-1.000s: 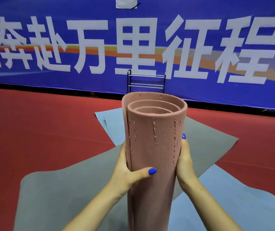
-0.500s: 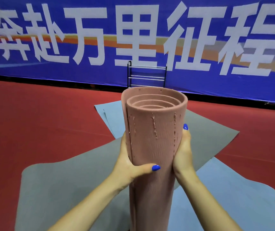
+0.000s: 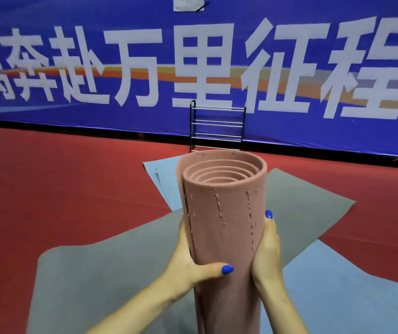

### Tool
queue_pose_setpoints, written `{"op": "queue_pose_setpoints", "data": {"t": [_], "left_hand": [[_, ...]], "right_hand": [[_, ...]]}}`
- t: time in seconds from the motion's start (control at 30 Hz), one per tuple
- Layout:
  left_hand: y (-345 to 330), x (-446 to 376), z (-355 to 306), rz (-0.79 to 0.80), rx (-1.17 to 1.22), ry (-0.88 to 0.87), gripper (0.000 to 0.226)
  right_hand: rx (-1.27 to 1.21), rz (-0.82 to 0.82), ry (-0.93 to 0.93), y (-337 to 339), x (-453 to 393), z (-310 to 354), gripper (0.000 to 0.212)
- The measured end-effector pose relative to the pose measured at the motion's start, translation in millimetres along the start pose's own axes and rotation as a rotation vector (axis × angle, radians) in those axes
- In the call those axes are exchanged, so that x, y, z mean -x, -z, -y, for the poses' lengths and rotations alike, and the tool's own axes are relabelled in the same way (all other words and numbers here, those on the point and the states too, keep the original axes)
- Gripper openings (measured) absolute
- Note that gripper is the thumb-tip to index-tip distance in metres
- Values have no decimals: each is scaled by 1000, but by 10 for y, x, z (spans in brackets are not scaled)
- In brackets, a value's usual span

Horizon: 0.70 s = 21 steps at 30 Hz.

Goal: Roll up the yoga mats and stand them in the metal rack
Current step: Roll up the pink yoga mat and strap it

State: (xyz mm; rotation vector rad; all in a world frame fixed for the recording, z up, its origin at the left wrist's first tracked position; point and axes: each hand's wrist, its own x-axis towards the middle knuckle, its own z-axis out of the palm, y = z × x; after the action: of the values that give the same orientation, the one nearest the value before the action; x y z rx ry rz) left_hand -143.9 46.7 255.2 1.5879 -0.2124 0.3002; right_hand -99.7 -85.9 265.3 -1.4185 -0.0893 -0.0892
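Note:
A rolled-up pink yoga mat (image 3: 224,227) stands upright in front of me, its spiral end facing up. My left hand (image 3: 190,263) grips its left side with the thumb across the front. My right hand (image 3: 266,251) presses against its right side. A grey mat (image 3: 101,268) lies flat on the floor under and around the roll. Light blue mats lie flat too, one behind (image 3: 162,174) and one at the right (image 3: 333,290). The black metal rack (image 3: 217,126) stands empty against the banner, straight beyond the roll.
The floor (image 3: 60,184) is red all around the mats. A long blue banner (image 3: 313,56) with large white characters covers the wall behind the rack.
The inner coils of the pink roll look tighter and more numerous at the top. The view has tilted up slightly and the rack appears a bit nearer.

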Motion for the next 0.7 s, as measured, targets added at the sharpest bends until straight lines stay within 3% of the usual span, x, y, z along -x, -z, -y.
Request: {"op": "queue_pose_setpoints", "data": {"t": [0.1,0.23,0.3,0.43,0.5,0.7], "left_hand": [[-23,109,-169,-2,35,-54,122],[36,166,-410,-153,27,-183,113],[91,145,-364,-134,-19,-191,112],[147,82,-4,41,-159,-38,116],[155,68,84,38,-191,1,114],[165,174,-159,-3,-198,-79,114]], "right_hand": [[-29,21,45,-2,106,139,54],[-132,135,216,-32,170,450,60],[-158,199,247,-55,160,446,65],[-103,130,46,-62,161,-7,76],[-80,98,-21,-52,85,-138,68],[-68,90,27,-101,164,45,51]]}}
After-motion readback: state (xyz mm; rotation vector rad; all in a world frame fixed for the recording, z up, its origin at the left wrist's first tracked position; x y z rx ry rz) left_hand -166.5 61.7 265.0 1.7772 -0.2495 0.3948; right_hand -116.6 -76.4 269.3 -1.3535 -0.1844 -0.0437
